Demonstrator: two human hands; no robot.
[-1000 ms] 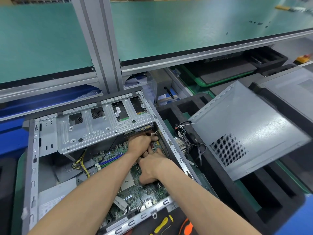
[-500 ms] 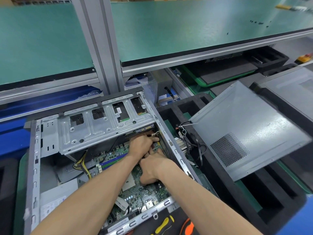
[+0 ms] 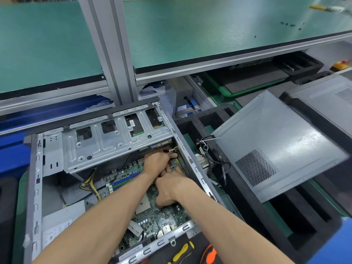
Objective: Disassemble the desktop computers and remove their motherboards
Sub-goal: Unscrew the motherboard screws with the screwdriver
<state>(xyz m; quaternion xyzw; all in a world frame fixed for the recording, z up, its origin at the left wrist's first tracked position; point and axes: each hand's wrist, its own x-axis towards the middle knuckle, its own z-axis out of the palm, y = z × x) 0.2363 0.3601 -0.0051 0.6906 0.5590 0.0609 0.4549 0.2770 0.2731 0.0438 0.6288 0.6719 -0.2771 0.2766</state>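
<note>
The motherboard (image 3: 152, 216) is overhung by a drive cage (image 3: 114, 138); both hands' fingers are hidden, grip untellable; labels unreadable.

**Open desktop case, motherboard still inside**

Grey metal desktop case (image 3: 34, 187) lies on its side, side panel off, interior facing up. Silver drive cage (image 3: 106, 141) spans its far end. Green motherboard (image 3: 152, 216) sits flat on case floor, blue memory slots (image 3: 125, 181) at its left part, yellow-black cable bundle (image 3: 91, 185) beside them.
</note>
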